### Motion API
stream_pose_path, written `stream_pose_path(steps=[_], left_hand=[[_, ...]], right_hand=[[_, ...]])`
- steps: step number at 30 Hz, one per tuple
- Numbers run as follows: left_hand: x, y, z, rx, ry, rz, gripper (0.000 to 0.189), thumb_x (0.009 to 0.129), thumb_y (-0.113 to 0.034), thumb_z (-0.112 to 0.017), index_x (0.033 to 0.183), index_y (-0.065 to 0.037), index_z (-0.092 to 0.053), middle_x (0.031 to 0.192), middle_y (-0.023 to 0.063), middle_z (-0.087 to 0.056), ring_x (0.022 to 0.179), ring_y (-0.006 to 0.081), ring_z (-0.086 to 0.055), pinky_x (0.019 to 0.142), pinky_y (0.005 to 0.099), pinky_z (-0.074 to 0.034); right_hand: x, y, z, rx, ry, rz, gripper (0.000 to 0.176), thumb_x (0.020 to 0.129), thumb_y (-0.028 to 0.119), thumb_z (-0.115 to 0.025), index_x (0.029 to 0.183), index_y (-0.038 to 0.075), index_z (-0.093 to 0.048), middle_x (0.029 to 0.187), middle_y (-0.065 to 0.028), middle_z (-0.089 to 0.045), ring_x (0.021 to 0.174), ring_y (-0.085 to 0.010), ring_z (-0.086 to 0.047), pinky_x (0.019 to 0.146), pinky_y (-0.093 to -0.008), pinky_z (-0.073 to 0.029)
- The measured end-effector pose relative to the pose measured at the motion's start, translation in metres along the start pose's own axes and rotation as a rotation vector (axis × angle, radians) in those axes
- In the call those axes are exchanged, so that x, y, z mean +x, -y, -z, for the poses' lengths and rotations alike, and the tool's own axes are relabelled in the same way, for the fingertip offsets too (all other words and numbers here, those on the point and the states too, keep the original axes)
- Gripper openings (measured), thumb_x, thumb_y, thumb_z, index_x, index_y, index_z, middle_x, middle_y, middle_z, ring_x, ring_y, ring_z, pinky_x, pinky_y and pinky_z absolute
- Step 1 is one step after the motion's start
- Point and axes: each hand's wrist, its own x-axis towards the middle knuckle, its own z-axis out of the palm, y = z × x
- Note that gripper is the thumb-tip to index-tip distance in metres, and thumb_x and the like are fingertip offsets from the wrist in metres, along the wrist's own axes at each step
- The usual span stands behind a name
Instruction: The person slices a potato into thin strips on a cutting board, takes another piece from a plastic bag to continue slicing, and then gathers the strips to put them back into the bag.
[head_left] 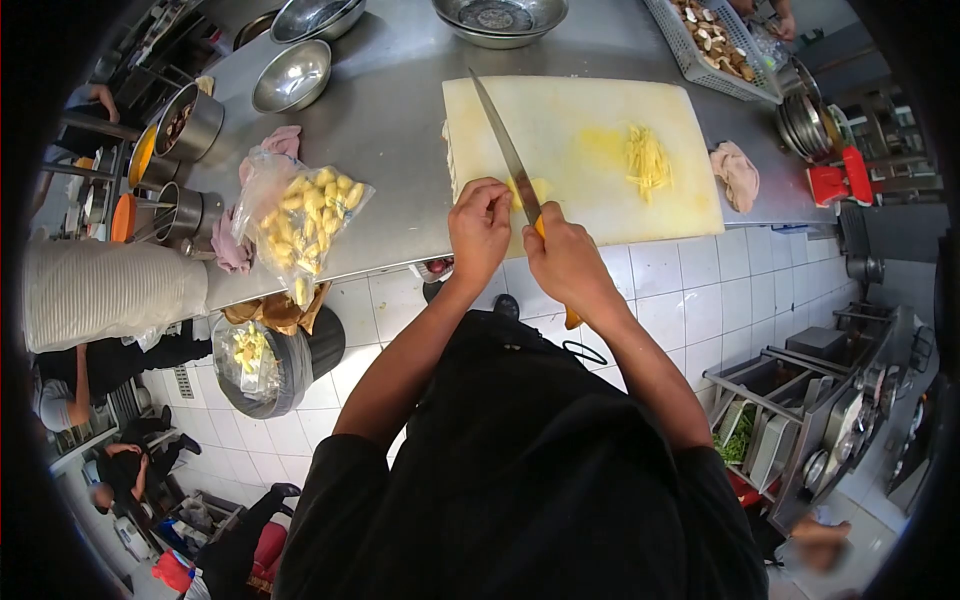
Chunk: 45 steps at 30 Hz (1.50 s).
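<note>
My right hand (565,258) grips the orange handle of a long knife (503,145), its blade lying across the pale cutting board (600,110) and pointing away from me. My left hand (480,225) pinches a small yellow piece (527,188) at the board's near edge, right beside the blade. A little heap of thin yellow strips (647,160) lies on the board to the right of the knife.
A clear bag of yellow chunks (300,220) sits left of the board on the steel counter (390,110). Metal bowls (291,75), pots (188,122), a white basket (715,40) and a cloth (737,172) surround it. A black bin (275,360) stands below; other people work at the left.
</note>
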Motion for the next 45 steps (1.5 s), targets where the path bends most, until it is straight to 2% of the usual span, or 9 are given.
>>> stream_pose_path(steps=[4, 7, 16, 20, 29, 34, 37, 45], left_hand=[[0.001, -0.001, 0.0, 0.005, 0.003, 0.002, 0.004, 0.091, 0.001, -0.072, 0.094, 0.004, -0.073, 0.1, 0.0112, -0.072, 0.07, 0.0161, -0.067, 0.062, 0.0276, -0.054], [0.001, -0.004, 0.001, 0.011, 0.024, 0.013, 0.005, 0.089, 0.006, -0.068, 0.093, 0.005, -0.07, 0.097, 0.014, -0.071, 0.073, 0.0262, -0.07, 0.068, 0.0331, -0.058], [0.0, -0.002, 0.001, 0.008, 0.027, 0.019, 0.006, 0.088, 0.006, -0.068, 0.094, 0.005, -0.07, 0.098, 0.0141, -0.071, 0.075, 0.0275, -0.071, 0.069, 0.0338, -0.059], [0.002, -0.002, 0.002, 0.017, 0.025, 0.001, 0.006, 0.089, 0.005, -0.068, 0.094, 0.005, -0.07, 0.098, 0.0143, -0.071, 0.074, 0.0274, -0.071, 0.069, 0.0338, -0.059], [0.005, -0.005, 0.001, 0.012, 0.029, -0.007, 0.004, 0.089, 0.003, -0.069, 0.092, 0.005, -0.071, 0.098, 0.0145, -0.071, 0.074, 0.0269, -0.071, 0.068, 0.0339, -0.059], [0.002, -0.002, 0.001, 0.013, 0.029, 0.0, 0.003, 0.089, 0.002, -0.07, 0.091, 0.005, -0.07, 0.097, 0.015, -0.071, 0.073, 0.0271, -0.071, 0.067, 0.034, -0.059], [0.0, 0.003, 0.0, 0.012, 0.01, -0.059, 0.005, 0.09, 0.002, -0.072, 0.094, 0.005, -0.072, 0.1, 0.0128, -0.072, 0.073, 0.0197, -0.07, 0.065, 0.0301, -0.057], [0.0, 0.002, 0.0, 0.015, 0.027, -0.016, 0.006, 0.09, 0.003, -0.071, 0.095, 0.005, -0.072, 0.1, 0.0122, -0.071, 0.073, 0.0177, -0.07, 0.066, 0.0286, -0.058]], right_hand=[[0.001, 0.001, 0.001, -0.003, 0.007, -0.001, 0.024, 0.101, 0.017, -0.053, 0.104, -0.007, -0.047, 0.081, -0.0354, -0.066, 0.083, -0.0549, -0.066, 0.081, -0.0603, -0.052], [0.002, 0.001, 0.0, -0.009, 0.014, -0.003, 0.024, 0.101, 0.017, -0.053, 0.104, -0.007, -0.047, 0.081, -0.0354, -0.066, 0.085, -0.0549, -0.066, 0.082, -0.0602, -0.052], [0.007, -0.003, -0.007, 0.001, -0.009, 0.011, 0.024, 0.101, 0.016, -0.053, 0.105, -0.007, -0.047, 0.083, -0.036, -0.066, 0.087, -0.0554, -0.066, 0.083, -0.0604, -0.051], [0.01, 0.002, -0.004, 0.022, 0.029, -0.045, 0.028, 0.101, 0.018, -0.054, 0.107, -0.009, -0.049, 0.09, -0.0374, -0.067, 0.094, -0.0549, -0.065, 0.087, -0.0586, -0.049], [0.023, -0.015, -0.021, -0.035, 0.043, -0.041, 0.028, 0.101, 0.017, -0.054, 0.108, -0.009, -0.048, 0.09, -0.0373, -0.067, 0.093, -0.054, -0.065, 0.086, -0.0584, -0.05], [0.018, -0.015, -0.015, 0.031, 0.019, -0.035, 0.027, 0.1, 0.019, -0.053, 0.107, -0.007, -0.049, 0.087, -0.0368, -0.067, 0.089, -0.0545, -0.066, 0.086, -0.0598, -0.051], [0.013, -0.005, -0.004, 0.03, 0.01, -0.047, 0.028, 0.101, 0.02, -0.053, 0.108, -0.007, -0.048, 0.086, -0.0367, -0.067, 0.089, -0.0545, -0.066, 0.084, -0.0595, -0.051], [0.002, 0.004, 0.004, 0.017, 0.001, -0.039, 0.028, 0.102, 0.02, -0.053, 0.109, -0.006, -0.048, 0.084, -0.0355, -0.067, 0.086, -0.055, -0.065, 0.081, -0.0597, -0.05]])
